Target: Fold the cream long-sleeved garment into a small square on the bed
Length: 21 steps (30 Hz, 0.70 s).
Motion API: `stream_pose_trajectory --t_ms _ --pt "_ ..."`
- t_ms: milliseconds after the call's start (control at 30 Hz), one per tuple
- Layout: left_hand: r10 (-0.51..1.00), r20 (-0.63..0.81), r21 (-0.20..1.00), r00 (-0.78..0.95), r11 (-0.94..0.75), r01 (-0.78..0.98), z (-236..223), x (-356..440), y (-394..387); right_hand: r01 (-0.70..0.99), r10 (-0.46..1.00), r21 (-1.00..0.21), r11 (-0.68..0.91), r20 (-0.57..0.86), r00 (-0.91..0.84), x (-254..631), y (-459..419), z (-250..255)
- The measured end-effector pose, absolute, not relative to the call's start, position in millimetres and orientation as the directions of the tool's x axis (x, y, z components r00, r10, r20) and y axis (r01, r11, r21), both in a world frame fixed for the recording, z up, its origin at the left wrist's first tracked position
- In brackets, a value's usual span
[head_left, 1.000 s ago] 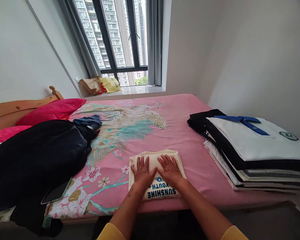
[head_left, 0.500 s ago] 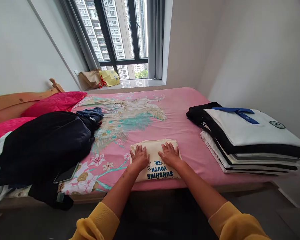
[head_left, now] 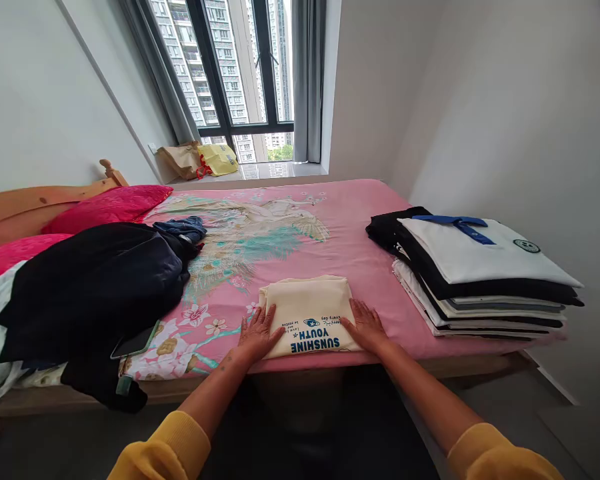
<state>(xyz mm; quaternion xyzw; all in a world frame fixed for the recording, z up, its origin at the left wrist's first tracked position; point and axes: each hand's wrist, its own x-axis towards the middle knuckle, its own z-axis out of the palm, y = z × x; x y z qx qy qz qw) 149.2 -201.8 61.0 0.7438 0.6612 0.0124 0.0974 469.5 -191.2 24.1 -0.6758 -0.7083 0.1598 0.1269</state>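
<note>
A folded cream T-shirt-like garment (head_left: 307,297) lies near the front edge of the bed, its blue "SUNSHINE YOUTH" print upside down to me. My left hand (head_left: 260,335) rests at its left side, fingers spread, the thumb touching the cloth. At the opposite side my right hand (head_left: 367,327) lies with fingers stretched out and its thumb on the edge of the cloth. Neither hand grips anything.
A stack of folded clothes (head_left: 480,267), a white collared shirt on top, stands to the right. Dark clothes (head_left: 95,287) are heaped at the left, with a phone (head_left: 136,341) beside them. Red pillows (head_left: 115,207) lie by the headboard (head_left: 35,200).
Both hands have moved apart, from flat on top of the folded garment to its left and right sides. More of the print now shows. The view has shifted slightly.
</note>
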Motion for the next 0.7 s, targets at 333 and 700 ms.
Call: stream_pose_trajectory --t_ms 333,700 --pt "0.87 0.224 0.141 0.439 -0.475 0.869 76.3 192.0 -258.0 -0.372 0.881 -0.909 -0.188 -0.323 0.346 471.1 -280.5 23.9" --pt "0.856 0.0 0.064 0.517 -0.516 0.854 70.1 275.7 -224.4 -0.853 0.886 -0.471 -0.226 -0.463 0.02 425.0 -316.7 23.4"
